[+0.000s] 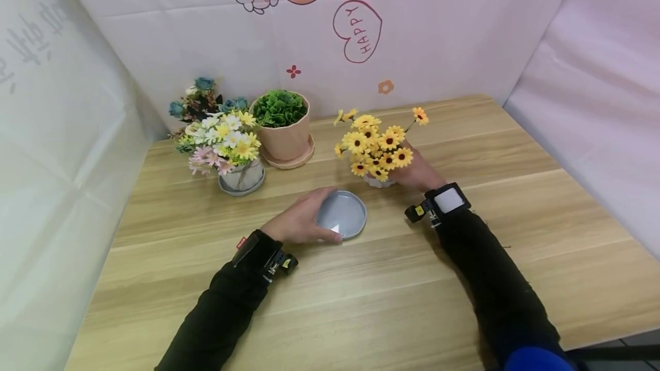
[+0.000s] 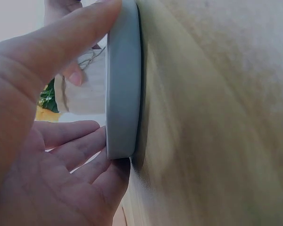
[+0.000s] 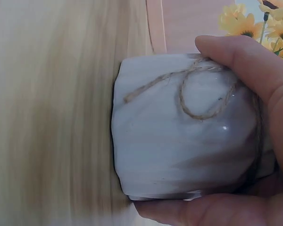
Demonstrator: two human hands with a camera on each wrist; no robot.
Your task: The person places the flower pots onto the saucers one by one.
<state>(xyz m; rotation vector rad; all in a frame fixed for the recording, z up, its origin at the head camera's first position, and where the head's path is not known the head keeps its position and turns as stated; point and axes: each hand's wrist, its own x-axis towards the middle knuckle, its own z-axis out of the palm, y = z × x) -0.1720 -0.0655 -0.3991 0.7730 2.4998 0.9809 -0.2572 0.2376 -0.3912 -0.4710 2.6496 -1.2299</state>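
A grey-blue saucer [image 1: 342,212] lies on the wooden table in front of me. My left hand [image 1: 301,219] grips it at the rim, with the thumb on the near side and the fingers around the far side; the left wrist view shows the saucer [image 2: 123,84] edge-on, low against the tabletop. To the right, my right hand [image 1: 416,169] holds a white flowerpot [image 3: 179,132] tied with twine, thumb on one side and fingers on the other. Yellow artificial daisies [image 1: 378,145] rise from this pot and hide most of it in the head view. Its base meets the table.
At the back left, a pot of white, yellow and pink flowers [image 1: 227,136] stands on its saucer [image 1: 242,190]. Behind it are teal roses [image 1: 204,83]. A pink pot [image 1: 286,139] with a green plant stands beside them. White printed cloth [image 1: 438,33] walls in the table [image 1: 515,188].
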